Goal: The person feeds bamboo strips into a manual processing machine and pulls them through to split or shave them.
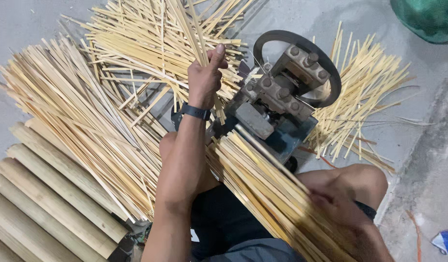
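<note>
Your right hand (338,206), blurred, rests on the strip bundle (277,194) across your lap; whether it grips, I cannot tell. Your left hand (204,77) is closed around thin bamboo strips (197,29) beside the small splitting machine (277,97). You seem mid-feed; next, line up another strip squarely. No labels visible; a blue scrap (447,241) lies on the floor.

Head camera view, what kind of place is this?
Likely a small bamboo-splitting workshop: a metal machine on a concrete floor, piles of thin bamboo strips, and split bamboo slabs stacked nearby.
</note>
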